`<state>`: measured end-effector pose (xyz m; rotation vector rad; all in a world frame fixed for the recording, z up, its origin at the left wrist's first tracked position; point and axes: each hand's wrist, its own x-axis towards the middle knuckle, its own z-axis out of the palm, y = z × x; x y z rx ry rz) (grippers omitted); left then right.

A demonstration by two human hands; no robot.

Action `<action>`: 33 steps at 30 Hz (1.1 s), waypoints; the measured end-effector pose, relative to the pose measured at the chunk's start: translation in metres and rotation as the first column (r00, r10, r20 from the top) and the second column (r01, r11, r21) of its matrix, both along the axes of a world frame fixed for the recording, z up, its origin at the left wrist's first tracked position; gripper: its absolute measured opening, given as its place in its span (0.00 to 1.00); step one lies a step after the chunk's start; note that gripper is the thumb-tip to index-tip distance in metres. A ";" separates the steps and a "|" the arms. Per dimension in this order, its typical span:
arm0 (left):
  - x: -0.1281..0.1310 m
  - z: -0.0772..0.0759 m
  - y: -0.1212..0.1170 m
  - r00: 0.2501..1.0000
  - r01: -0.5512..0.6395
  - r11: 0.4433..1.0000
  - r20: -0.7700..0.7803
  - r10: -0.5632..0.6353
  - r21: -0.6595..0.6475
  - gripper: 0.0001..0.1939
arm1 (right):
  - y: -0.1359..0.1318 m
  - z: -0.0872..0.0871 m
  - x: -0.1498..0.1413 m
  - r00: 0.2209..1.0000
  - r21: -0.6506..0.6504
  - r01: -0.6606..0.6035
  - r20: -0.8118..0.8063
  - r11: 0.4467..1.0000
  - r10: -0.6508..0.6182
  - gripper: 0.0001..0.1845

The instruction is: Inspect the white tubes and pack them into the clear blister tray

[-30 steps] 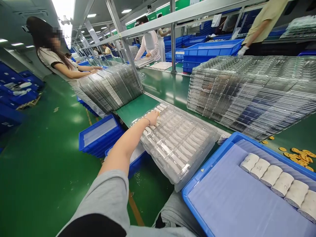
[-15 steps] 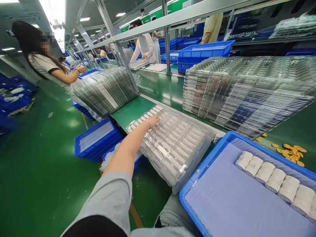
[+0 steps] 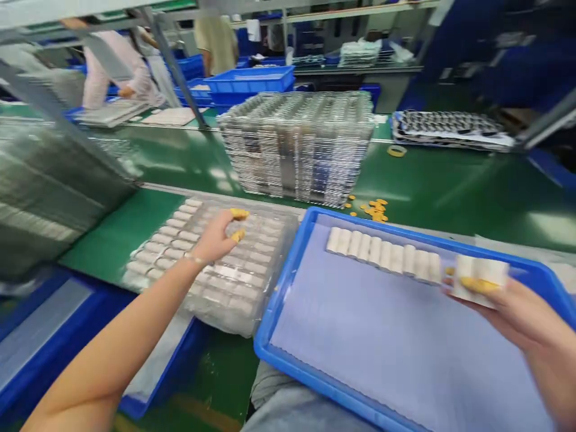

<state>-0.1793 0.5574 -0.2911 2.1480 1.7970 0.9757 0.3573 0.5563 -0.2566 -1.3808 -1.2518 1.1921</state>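
Observation:
My left hand (image 3: 219, 236) hovers over a clear plastic blister tray (image 3: 252, 300) partly filled with white cylinders (image 3: 167, 231). Its fingers, tipped with yellow finger cots, are loosely curled and hold nothing I can see. My right hand (image 3: 513, 312) grips a few white cylinders (image 3: 480, 271) at the right end of a blue bin (image 3: 288, 270). A row of the same white cylinders (image 3: 382, 252) lies along the bin's far side on a pale lining. The picture is blurred by motion.
A tall stack of empty clear trays (image 3: 299, 144) stands on the green table beyond the bin, with loose yellow finger cots (image 3: 372, 209) beside it. Another tray stack (image 3: 49, 192) leans at the left. Blue bins (image 3: 40, 336) sit low at left. Other people work at the far bench.
The view has swung right. My left hand has lifted off the tray's far corner toward its middle. My right hand has come into view holding white cylinders over the blue bin.

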 end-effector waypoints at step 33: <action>0.297 0.003 -0.049 0.024 0.871 0.483 0.991 0.129 -0.084 0.35 | -0.068 -0.024 -0.028 0.685 -0.058 -0.408 -0.679 0.911 0.263 0.40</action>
